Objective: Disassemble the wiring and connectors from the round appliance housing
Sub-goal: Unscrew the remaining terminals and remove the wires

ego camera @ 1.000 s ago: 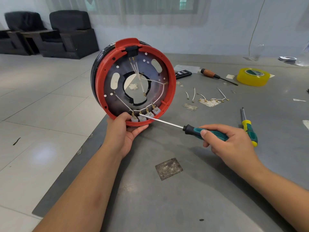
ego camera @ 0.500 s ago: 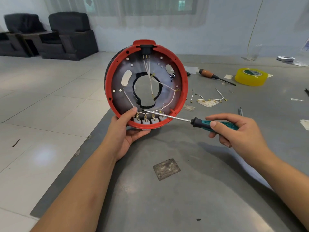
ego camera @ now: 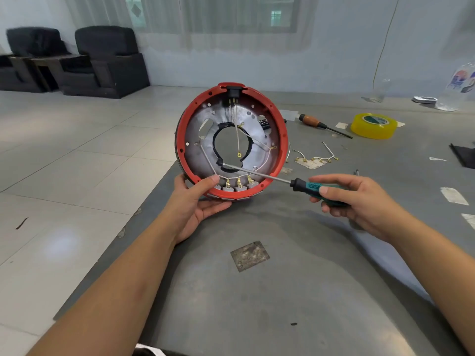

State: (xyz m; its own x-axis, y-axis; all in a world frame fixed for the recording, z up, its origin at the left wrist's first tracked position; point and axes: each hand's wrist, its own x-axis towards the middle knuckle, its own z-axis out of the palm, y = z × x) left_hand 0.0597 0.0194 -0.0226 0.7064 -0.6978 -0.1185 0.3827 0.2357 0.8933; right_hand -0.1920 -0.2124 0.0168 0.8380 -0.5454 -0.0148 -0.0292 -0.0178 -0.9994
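Above the table edge, left hand (ego camera: 198,201) grips the red-rimmed housing (ego camera: 231,142) upright, wires (ego camera: 237,134) dangling; right hand (ego camera: 352,201) holds the screwdriver (ego camera: 303,185).

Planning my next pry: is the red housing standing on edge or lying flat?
On edge: the red housing stands upright, open face toward the camera, left hand gripping its lower rim.

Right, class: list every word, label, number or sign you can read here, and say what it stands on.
None can be read.
Plastic bottle: coloured label, too blurred to read.
Yellow tape roll: dark green mark on its top face, no legible text.
Red housing and green screwdriver: no lettering visible.
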